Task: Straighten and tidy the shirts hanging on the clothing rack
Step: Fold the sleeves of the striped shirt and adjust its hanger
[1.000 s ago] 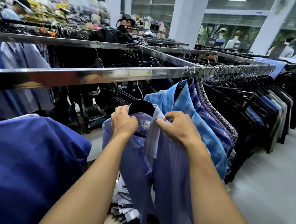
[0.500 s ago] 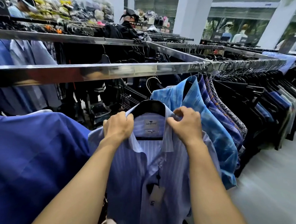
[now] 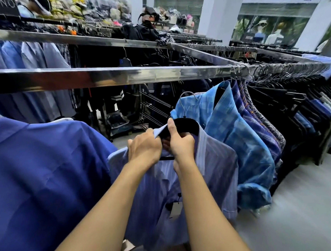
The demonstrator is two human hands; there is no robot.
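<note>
A light blue striped shirt hangs on a black hanger held below the chrome rail, its hook off the rail. My left hand grips the left side of the collar. My right hand grips the black hanger at the neck, thumb up along its left shoulder. A paper tag dangles on the shirt's front. Just right of it hangs a bright blue plaid shirt; a dark blue shirt fills the left.
Patterned and dark shirts crowd the rail to the right on black hangers. A second rail runs behind with more clothes. A person in black stands beyond it. Grey floor lies at the right.
Both hands came together at the shirt's neck. The right hand went from the collar's right side to the hanger. The shirt and hanger shifted right, toward the plaid shirt.
</note>
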